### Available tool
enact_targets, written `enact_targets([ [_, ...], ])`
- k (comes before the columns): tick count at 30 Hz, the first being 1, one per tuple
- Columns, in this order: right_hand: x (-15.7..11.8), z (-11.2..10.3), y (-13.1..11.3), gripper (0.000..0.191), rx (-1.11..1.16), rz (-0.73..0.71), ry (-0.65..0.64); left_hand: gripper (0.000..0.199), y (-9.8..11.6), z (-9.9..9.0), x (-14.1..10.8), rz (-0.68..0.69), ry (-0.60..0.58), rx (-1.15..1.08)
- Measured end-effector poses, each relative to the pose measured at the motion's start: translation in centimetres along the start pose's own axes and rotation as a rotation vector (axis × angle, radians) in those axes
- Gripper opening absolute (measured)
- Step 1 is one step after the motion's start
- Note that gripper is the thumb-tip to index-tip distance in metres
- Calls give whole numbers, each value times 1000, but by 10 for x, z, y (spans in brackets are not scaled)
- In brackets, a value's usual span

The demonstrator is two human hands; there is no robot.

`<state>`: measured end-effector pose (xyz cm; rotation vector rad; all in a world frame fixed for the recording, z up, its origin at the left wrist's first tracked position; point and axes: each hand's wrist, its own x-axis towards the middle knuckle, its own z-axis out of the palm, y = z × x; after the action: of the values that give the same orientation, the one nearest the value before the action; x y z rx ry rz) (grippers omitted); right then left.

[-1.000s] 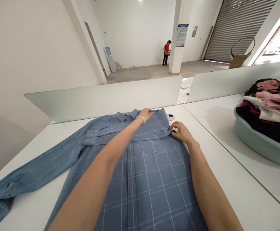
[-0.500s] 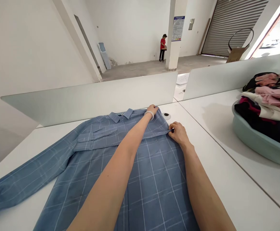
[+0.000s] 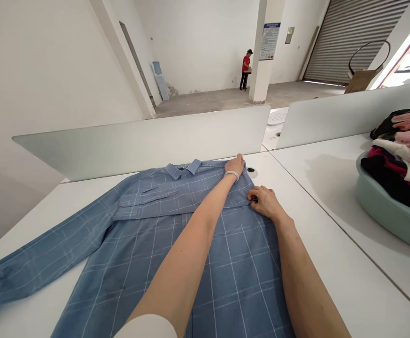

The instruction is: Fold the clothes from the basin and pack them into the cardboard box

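A blue shirt (image 3: 222,249) with white check lines lies spread on the white table, its collar toward the glass partition. One sleeve stretches out to the left; the other lies folded across the chest. My left hand (image 3: 235,165), with a pale bracelet at the wrist, rests on the cloth at the upper right shoulder, fingers pressed down on it. Just below and to the right, my right hand (image 3: 264,201) pinches the folded fabric at the shirt's right edge.
A green basin (image 3: 388,202) piled with clothes stands on the table (image 3: 324,197) at the right. Behind it runs a frosted partition (image 3: 155,145). A person in red (image 3: 246,68) stands far off near a pillar.
My left hand has slid slightly right along the shoulder and lies flatter on the cloth. The folded strip by my right hand sits lower and flatter. The view has shifted a little.
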<state>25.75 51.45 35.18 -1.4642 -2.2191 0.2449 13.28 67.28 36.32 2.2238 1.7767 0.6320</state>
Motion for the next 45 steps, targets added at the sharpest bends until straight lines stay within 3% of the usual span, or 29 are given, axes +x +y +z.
enact_targets([
  [3, 1, -3, -6, 6, 10, -19, 40, 27, -2, -3, 1, 45, -41, 18],
  [6, 5, -4, -13, 23, -21, -20, 138, 35, -6, -10, -2, 90, -62, 35],
  [9, 10, 1, -20, 17, -5, -61, 204, 35, -14, -16, -7, 126, -60, 60],
  [15, 10, 12, -23, 11, -25, 7, 71, 27, -30, -22, -15, 157, -40, 125],
  [22, 10, 12, -23, 10, -109, 49, 8, 25, -28, -20, -16, 199, 19, 167],
  [27, 10, 12, -23, 11, -103, 74, -15, 33, -35, -39, -46, 285, 93, 188],
  [31, 9, 13, -22, 13, -107, 77, -15, 35, -70, -75, -104, 404, 119, 237],
  [33, 9, 13, -21, 12, -104, 95, -36, 37, -97, -96, -138, 389, 78, 269],
  [37, 9, 13, -21, 12, -99, 141, -77, 42, -153, -132, -195, 171, 1, 337],
  [41, 8, 15, -23, 13, -123, 155, -69, 58, -194, -147, -225, -139, -111, 380],
  [45, 7, 18, -23, 15, -149, 168, -55, 61, -209, -145, -233, -156, -125, 378],
])
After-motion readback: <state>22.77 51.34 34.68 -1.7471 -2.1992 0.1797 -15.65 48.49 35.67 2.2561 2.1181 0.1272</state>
